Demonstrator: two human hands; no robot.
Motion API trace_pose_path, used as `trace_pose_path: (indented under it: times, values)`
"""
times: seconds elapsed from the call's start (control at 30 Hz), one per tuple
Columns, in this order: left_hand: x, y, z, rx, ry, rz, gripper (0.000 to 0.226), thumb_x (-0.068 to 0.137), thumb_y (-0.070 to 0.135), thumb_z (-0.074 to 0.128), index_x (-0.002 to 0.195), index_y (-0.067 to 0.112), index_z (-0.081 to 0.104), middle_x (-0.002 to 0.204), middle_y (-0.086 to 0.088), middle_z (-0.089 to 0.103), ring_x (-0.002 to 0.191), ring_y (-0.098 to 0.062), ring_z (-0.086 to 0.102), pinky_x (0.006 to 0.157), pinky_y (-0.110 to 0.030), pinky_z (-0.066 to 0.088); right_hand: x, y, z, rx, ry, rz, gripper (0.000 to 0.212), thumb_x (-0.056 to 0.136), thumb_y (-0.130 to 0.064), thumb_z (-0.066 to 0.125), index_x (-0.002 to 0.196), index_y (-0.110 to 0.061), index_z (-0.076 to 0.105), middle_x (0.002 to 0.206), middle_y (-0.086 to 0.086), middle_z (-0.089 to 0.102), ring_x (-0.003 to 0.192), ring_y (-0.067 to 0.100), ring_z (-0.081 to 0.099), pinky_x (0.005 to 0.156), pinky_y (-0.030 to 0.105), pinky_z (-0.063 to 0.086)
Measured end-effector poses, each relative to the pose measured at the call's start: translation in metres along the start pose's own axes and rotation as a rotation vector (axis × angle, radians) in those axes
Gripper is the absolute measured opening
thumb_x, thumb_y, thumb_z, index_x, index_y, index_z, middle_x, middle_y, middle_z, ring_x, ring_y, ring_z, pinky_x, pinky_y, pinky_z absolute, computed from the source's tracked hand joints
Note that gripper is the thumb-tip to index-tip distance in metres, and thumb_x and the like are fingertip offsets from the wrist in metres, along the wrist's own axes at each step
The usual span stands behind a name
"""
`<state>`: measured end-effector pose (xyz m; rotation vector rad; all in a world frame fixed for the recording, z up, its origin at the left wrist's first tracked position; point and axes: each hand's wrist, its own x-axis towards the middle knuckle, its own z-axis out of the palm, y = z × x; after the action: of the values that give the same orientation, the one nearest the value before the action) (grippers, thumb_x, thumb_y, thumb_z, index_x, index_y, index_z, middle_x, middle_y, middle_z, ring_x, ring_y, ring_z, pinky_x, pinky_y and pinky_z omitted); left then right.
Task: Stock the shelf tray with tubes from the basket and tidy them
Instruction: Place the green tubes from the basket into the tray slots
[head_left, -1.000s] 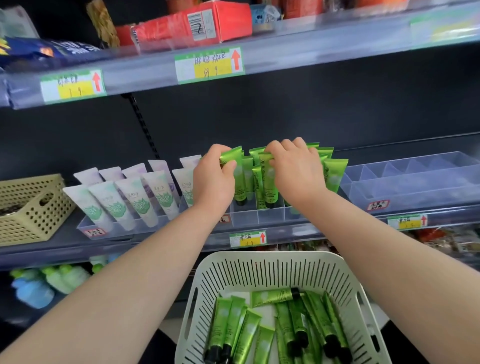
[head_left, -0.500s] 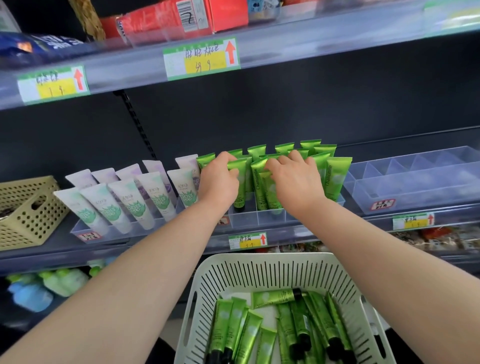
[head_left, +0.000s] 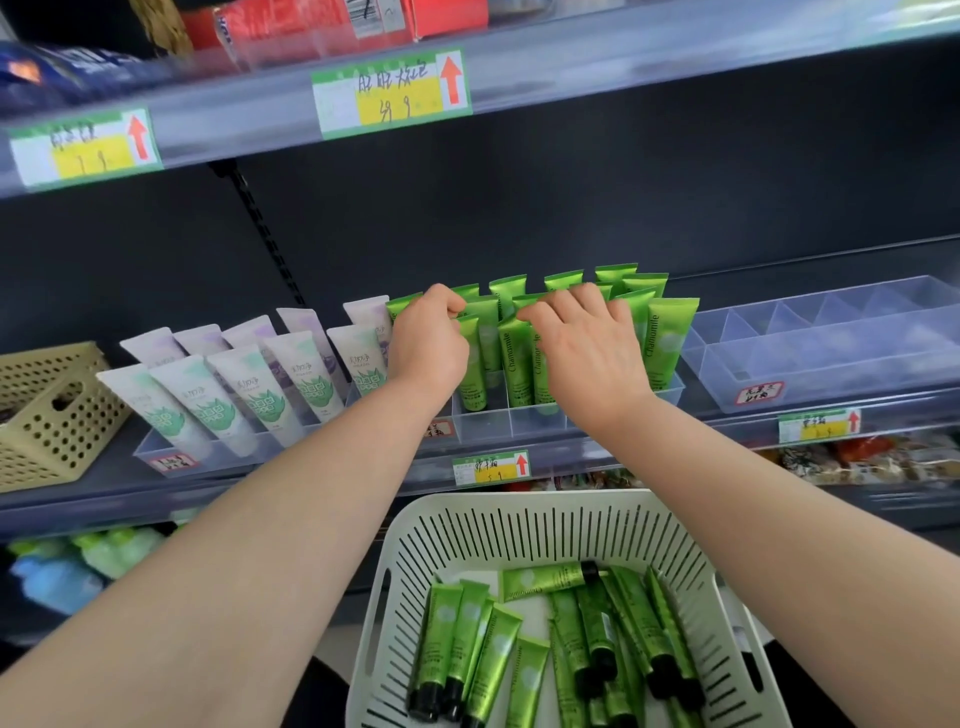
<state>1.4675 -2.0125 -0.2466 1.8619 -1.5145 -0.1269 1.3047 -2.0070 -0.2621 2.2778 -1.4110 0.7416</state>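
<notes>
Left hand (head_left: 428, 345) apparently pinches one green tube (head_left: 472, 364) in the tray (head_left: 535, 423); right hand (head_left: 589, 358) lies across neighbouring tubes (head_left: 519, 364).

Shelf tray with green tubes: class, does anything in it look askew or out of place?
Slightly. Between the left hand and right hand, two Chamomile tubes lean together, seemingly sharing one slot of the shelf tray. The other green tubes stand in tidy rows.
</notes>
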Motion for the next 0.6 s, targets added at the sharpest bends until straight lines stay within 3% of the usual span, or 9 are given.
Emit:
trace_pose_path:
  times: [0.1,0.3,0.47,0.6]
  values:
    - [-0.006,0.001,-0.005,-0.010,0.057,0.019,0.030,0.093,0.000,0.047,0.114,0.017,0.061,0.116,-0.002,0.059,0.105,-0.021,0.056,0.086,-0.036,0.050,-0.006,-0.004,-0.001,0.025,0.031,-0.008,0.046,0.072,0.005,0.059,0.113,-0.017,0.063,0.106,0.005,0.063,0.099,0.032,0.052,0.073,0.040,0.037]
    - [-0.040,0.003,-0.014,-0.103,0.125,0.132,0.027,0.092,0.001,0.050,0.104,0.020,0.065,0.107,0.007,0.063,0.101,-0.013,0.058,0.085,-0.024,0.045,-0.036,-0.014,-0.001,0.050,0.065,-0.037,0.046,0.067,0.005,0.060,0.107,-0.017,0.065,0.098,0.003,0.064,0.093,0.031,0.055,0.068,0.037,0.037]
    - [-0.090,-0.013,0.002,-0.129,0.012,0.205,0.023,0.090,0.003,0.054,0.099,0.021,0.066,0.102,0.009,0.065,0.096,-0.011,0.059,0.085,-0.025,0.046,-0.085,-0.019,0.014,0.074,0.029,-0.078,0.039,0.068,0.002,0.063,0.102,-0.017,0.066,0.089,0.004,0.062,0.085,0.031,0.054,0.064,0.036,0.036]
    - [-0.125,-0.042,0.029,-0.130,-0.123,0.129,0.023,0.090,0.002,0.054,0.096,0.020,0.066,0.098,0.005,0.068,0.093,-0.014,0.062,0.085,-0.030,0.049,-0.128,-0.019,0.032,0.091,-0.178,-0.056,0.039,0.067,0.000,0.067,0.099,-0.021,0.067,0.094,0.000,0.063,0.092,0.030,0.054,0.071,0.038,0.039]
